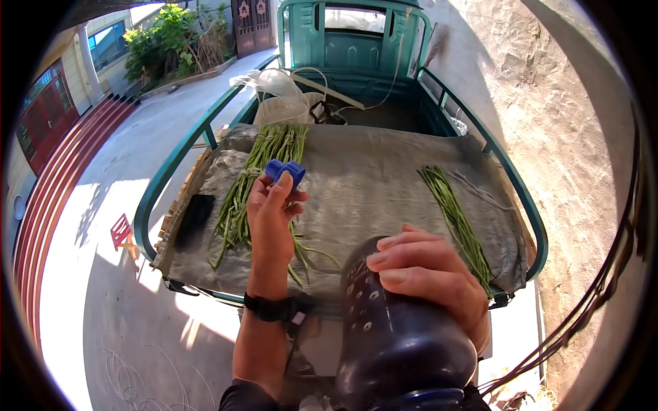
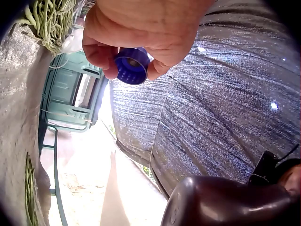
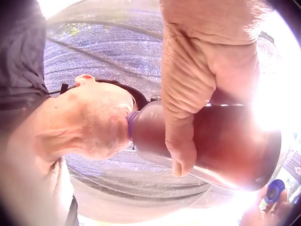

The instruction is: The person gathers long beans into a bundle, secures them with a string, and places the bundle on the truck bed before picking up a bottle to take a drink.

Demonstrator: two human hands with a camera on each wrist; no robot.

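Note:
My left hand (image 1: 272, 219) is raised over the cart bed and pinches a blue bottle cap (image 1: 286, 172) between thumb and fingers. In the left wrist view the hollow inside of the cap (image 2: 132, 70) shows. With my right hand (image 1: 442, 284) I grip a large dark, translucent plastic bottle (image 1: 404, 342) around its body. The right wrist view shows the bottle (image 3: 225, 146) lifted and tipped, its purplish neck (image 3: 133, 126) at the person's mouth. Behind the left hand, a tied bundle of long green beans (image 1: 236, 209) lies on a grey sheet.
The grey sheet (image 1: 363, 185) covers the back of a green cart (image 1: 349, 48) with side rails. A smaller bean bundle (image 1: 456, 222) lies at its right. A white bucket (image 1: 284, 109) stands farther in; a dark flat object (image 1: 195, 218) rests at the left edge. A red stool (image 1: 123, 233) stands beside the cart.

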